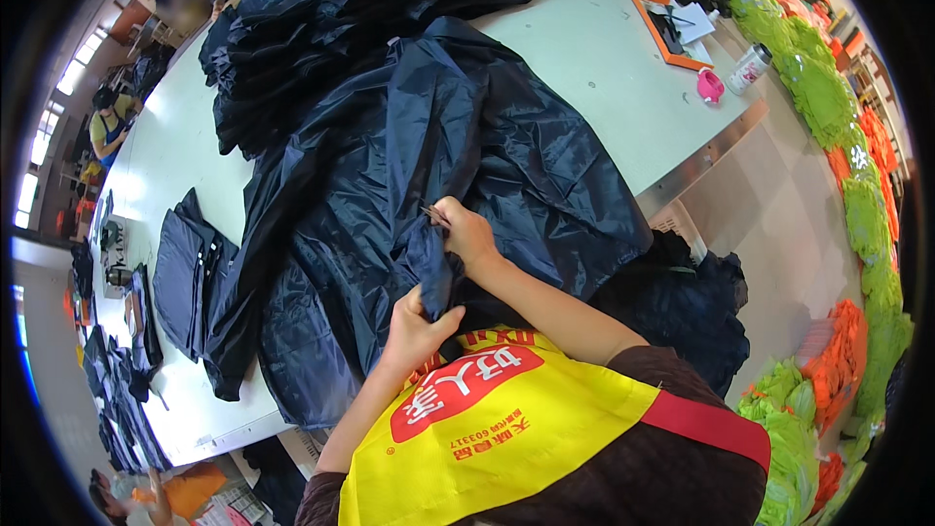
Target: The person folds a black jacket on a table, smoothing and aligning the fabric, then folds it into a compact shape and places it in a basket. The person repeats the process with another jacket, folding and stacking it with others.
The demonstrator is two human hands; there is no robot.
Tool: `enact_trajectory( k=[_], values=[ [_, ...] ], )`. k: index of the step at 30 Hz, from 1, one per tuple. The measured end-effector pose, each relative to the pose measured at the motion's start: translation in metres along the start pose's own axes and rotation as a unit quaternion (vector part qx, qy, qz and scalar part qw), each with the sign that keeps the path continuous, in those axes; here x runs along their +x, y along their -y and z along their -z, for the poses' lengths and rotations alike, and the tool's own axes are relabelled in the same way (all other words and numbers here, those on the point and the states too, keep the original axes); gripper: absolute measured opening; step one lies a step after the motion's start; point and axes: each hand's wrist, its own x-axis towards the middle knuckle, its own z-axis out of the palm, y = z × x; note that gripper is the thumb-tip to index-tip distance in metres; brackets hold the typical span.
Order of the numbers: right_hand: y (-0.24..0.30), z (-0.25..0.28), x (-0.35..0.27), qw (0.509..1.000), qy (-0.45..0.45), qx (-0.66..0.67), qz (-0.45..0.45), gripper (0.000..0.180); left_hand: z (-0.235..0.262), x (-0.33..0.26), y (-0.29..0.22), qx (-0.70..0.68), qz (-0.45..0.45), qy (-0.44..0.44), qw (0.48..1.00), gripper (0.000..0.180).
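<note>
Navy glossy nylon garment [438, 166] covers the white tabletop [604, 58]; left hand [414, 331] pinches its fold shut, right hand [466, 234] grips small metal snips [433, 215].

Brightness: bright, even light across the white table [604, 58].
Light source: windows [44, 136] far left of the table, blown out to white.
Glare: pale washed-out patch on the table's left part; soft sheen on the folds of the dark navy garment [438, 156] lying on the table.
Shadows: weak and short beside the garment; deep folds go near black, detail lost.
Distortion: strong fisheye; the table's edges bend, black rim rings the view.
Sharpness: centre crisp; corners beyond the table soften, far-left figures small and smeared.
</note>
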Motion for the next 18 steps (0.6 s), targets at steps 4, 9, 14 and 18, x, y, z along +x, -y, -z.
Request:
enact_trajectory(
  k=[4, 9, 14, 18],
  values=[
    [0.035, 0.042, -0.03, 0.955, 0.145, 0.257, -0.042, 0.025, 0.036, -0.015, 0.01, -0.249, 0.046, -0.009, 0.967, 0.035],
    [0.052, 0.075, -0.063, 0.989, 0.095, 0.02, 0.109, 0.03, 0.063, -0.012, 0.024, 0.31, -0.138, -0.259, 0.904, 0.023],
    [0.054, 0.082, -0.05, 0.975, 0.168, 0.061, 0.132, 0.028, 0.052, 0.016, 0.041, 0.339, -0.166, -0.313, 0.872, 0.018],
    [0.031, 0.097, -0.023, 0.957, 0.222, 0.163, 0.093, 0.021, 0.04, 0.003, 0.015, 0.359, -0.169, -0.287, 0.872, 0.02]
  ],
)
